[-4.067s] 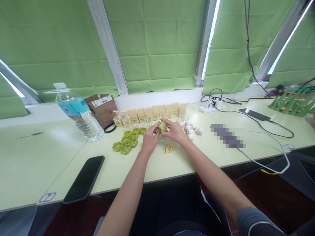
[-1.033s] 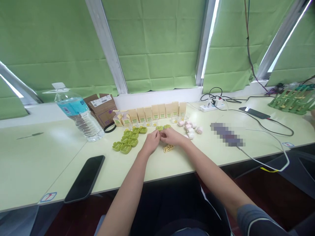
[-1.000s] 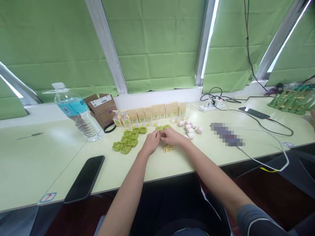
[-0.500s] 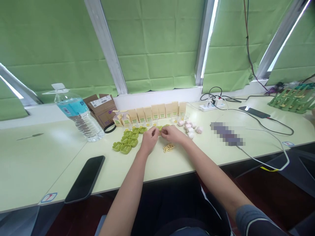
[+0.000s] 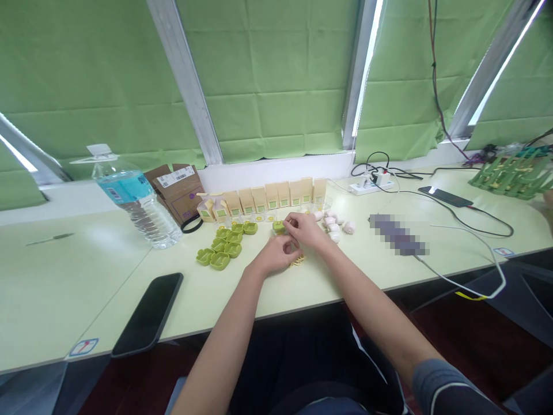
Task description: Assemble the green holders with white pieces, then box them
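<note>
My left hand is over the small pile of thin pale-yellow loops, covering most of it. Its fingers curl in to the thumb; whatever lies between the tips is hidden. Just behind it, my right hand has thumb and fingers pinched together, and I cannot make out what they hold. A small green cup-like piece sits right beside the right fingertips. Left of my hands stands a group of similar green flower-shaped cups. Several pale pink rounded pieces lie close to the right hand.
A row of small cream cartons lines the back. On the left are a large water bottle, a cardboard box, a black phone and a pen. Rightward lie a power strip, another phone and cables.
My left hand has moved down and right, away from the green piece and onto the yellow loops. The right hand has shifted slightly and stays pinched, and the green piece shows more clearly.
</note>
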Demonstrator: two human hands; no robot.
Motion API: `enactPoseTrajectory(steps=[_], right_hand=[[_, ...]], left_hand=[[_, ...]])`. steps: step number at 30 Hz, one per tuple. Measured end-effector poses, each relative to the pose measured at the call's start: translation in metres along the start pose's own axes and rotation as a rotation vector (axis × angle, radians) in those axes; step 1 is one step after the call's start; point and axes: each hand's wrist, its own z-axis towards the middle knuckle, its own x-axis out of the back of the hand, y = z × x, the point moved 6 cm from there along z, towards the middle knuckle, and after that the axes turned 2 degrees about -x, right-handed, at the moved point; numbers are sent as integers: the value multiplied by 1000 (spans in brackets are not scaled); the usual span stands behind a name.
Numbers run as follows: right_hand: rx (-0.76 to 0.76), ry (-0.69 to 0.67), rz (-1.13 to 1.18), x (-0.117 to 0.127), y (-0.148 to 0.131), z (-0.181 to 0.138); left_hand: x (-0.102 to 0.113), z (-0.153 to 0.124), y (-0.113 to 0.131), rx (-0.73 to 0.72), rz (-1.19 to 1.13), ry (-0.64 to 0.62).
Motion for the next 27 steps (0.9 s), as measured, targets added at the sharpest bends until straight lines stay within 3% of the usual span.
enactPoseTrajectory(steps=[6,20,27], right_hand=[[-17,12,-6,2,-1,0],[-4,32,-3,3,-1,-1],[6,62,-5,7,-2,1]], left_hand=[[-6,-1,1,-14,1,-66],[-1,3,-2,-10,-125,-9],[16,4,-1,-49,-128,185]])
